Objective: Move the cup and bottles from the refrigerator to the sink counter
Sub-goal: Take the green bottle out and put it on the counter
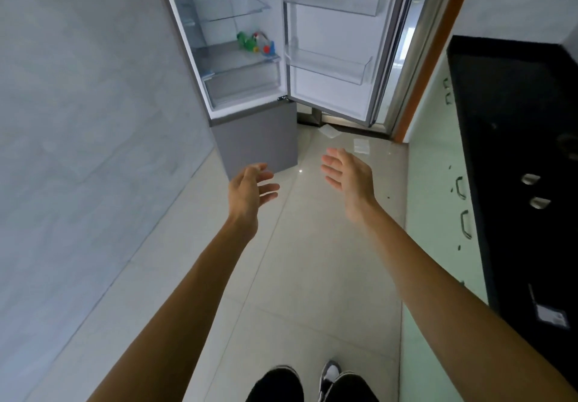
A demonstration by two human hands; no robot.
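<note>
- On the middle glass shelf [225, 57] of the open refrigerator [256, 142], near the shelf's right front corner: a green bottle [245, 41], a clear bottle with a red cap [262, 43] and a small blue item [271, 47], all bunched together. Too small to tell whether the blue item is the cup.
- Bottle pose is unclear. They appear tilted or lying down rather than upright.
- Left grip [247, 190]: fingers spread and loose, holding nothing.
- Right grip [347, 173]: palm turned inward, fingers straight, holding nothing.
- Both grips hang over the floor, well apart from the shelf.
- Handling, judged: thin plastic bottles, probably light, with walls that give under a squeeze. The fill level cannot be read. Chilled surfaces may be damp and slippery.
- Hold, judged: wrap round the body below the shoulder, not the cap. The cluster sits close to the shelf edge, so lifting one may roll its neighbours.
- Black counter [516, 151] at right; no sink in view.
</note>
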